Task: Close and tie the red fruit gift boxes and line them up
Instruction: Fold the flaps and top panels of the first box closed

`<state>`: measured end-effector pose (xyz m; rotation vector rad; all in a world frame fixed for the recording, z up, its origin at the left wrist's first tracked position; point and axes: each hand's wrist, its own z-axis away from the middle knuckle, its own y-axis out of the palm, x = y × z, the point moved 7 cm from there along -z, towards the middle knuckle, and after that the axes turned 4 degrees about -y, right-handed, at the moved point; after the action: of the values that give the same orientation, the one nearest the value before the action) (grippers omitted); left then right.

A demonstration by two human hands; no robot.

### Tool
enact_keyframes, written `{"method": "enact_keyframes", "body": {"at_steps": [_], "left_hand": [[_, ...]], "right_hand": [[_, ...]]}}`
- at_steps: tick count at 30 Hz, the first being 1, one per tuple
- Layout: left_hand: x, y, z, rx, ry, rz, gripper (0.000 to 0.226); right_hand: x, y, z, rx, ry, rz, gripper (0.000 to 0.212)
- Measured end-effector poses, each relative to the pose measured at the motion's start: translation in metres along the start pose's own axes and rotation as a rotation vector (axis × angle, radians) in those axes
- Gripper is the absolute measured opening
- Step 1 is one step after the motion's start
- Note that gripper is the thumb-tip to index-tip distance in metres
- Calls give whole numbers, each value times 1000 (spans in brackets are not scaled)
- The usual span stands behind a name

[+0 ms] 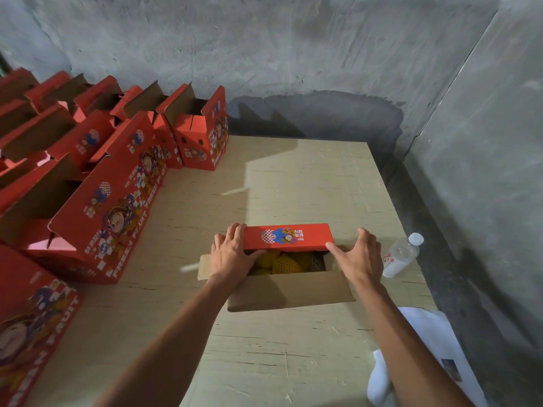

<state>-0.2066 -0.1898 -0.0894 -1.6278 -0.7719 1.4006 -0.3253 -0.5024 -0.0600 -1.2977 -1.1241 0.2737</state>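
A red fruit gift box (289,292) stands on the wooden board in front of me, its top partly open. Yellow fruit in foam netting (282,264) shows inside. The far red flap (289,237) with a printed figure is folded over the opening. My left hand (232,254) grips that flap's left end, thumb under its edge. My right hand (360,257) holds its right end, fingers spread. The near brown flap hangs toward me.
Several open red gift boxes (97,198) stand in rows along the left, more at the back (202,136). A plastic water bottle (401,255) lies right of the box. White cloth and paper (423,356) lie near the board's (293,177) right edge. Concrete walls surround.
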Motion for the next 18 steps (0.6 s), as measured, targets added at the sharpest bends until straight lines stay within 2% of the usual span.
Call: {"method": "enact_keyframes", "body": {"at_steps": [5,7,8,9,11,13,18], "left_hand": [[-1,0,2,10,7,-4,90],[-1,-1,2,13,5,1,89],[-2,-2,3,14,3,2,89],[-2,-2,3,16,2,3,89],[-3,-3,5,25,1,7,89],[-1,-3,5,26,-10,22,88],[0,-3,4,-3,-6,33,87]], "right_hand": [[12,-26,6,-201,-83,-334,50],[19,-21,6,-123,-116,-456,37],[23,-14,6,-25,-121,-511,40],[26,-6,8,52,-143,-506,43],[30,3,14,91,-249,-335,32],[31,10,19,51,-358,-221,23],[39,21,24,-7,-612,-134,23]]}}
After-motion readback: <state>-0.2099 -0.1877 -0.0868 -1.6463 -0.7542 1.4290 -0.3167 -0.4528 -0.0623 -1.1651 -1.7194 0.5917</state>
